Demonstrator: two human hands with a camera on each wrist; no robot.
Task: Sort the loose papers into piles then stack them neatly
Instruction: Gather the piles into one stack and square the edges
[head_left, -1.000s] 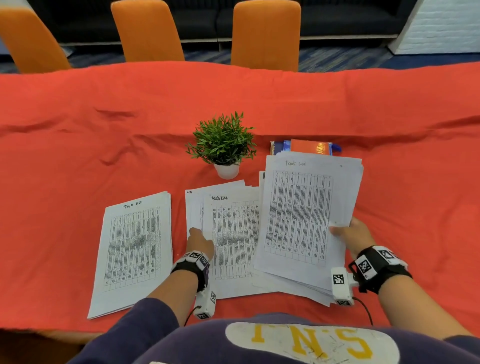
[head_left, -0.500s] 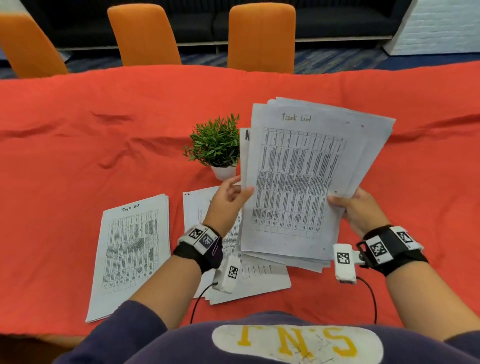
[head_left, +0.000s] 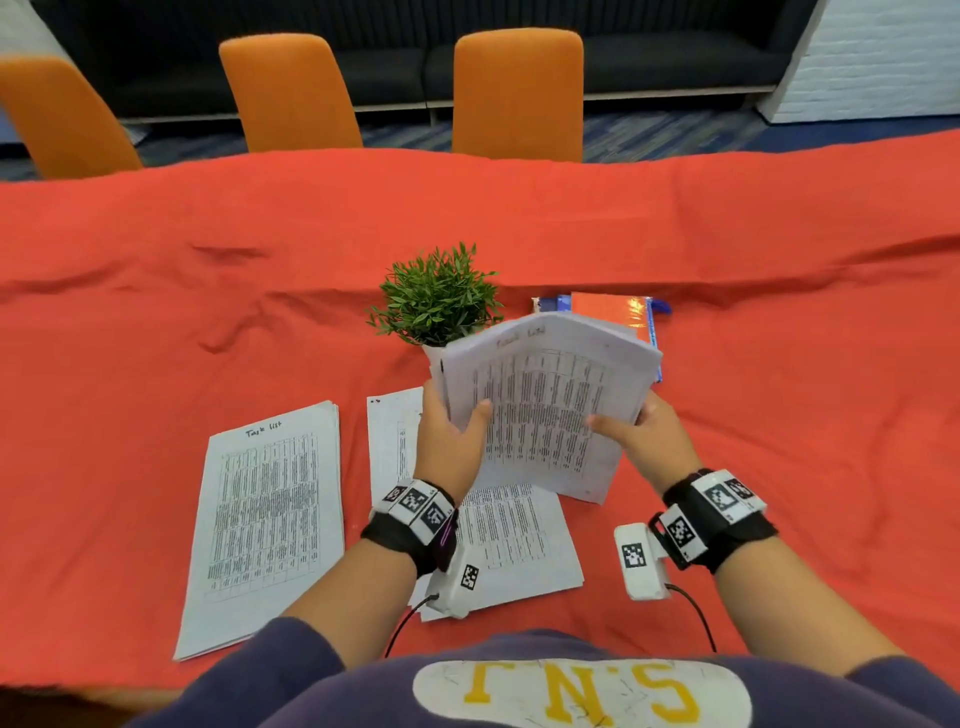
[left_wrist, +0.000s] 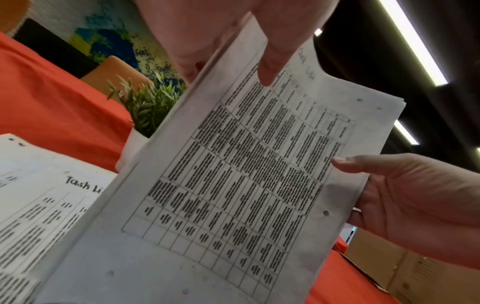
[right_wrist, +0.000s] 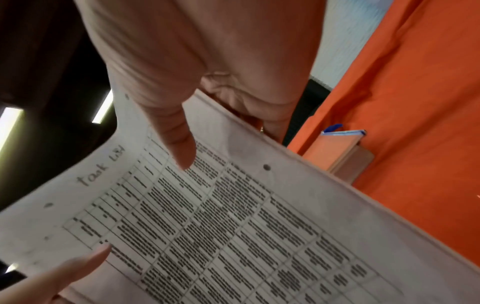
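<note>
I have both hands on a thick sheaf of white printed sheets headed "Task list" (head_left: 540, 405), lifted clear of the tabletop (head_left: 156, 312) and tilted up toward me, its top edge curling back. My left hand (head_left: 449, 441) grips its left edge, thumb laid across the printed face and the fingers (left_wrist: 187, 59) behind the pages; my right hand (head_left: 647, 441) pinches the right edge the same way, thumb on the front, the rest behind (the right wrist view is blurred, but the thumb on the table of text is plain). The tabletop is covered in a wrinkled orange-red cloth. Two more piles lie flat on it below the sheaf: a squared-up stack of the same printed white sheets (head_left: 265, 519) at the left, well apart from my hands, and a looser, fanned pile of white sheets (head_left: 514, 545) in the middle, partly under my left wrist. Just behind the held sheaf stands a small green leafy plant in a white pot (head_left: 436, 296), its pot mostly hidden by the paper's left corner. To its right a flat glossy orange booklet with blue edges (head_left: 613, 312) lies on the cloth, its near part covered by the sheaf. Three orange upholstered chairs (head_left: 517, 93) line the far side.
</note>
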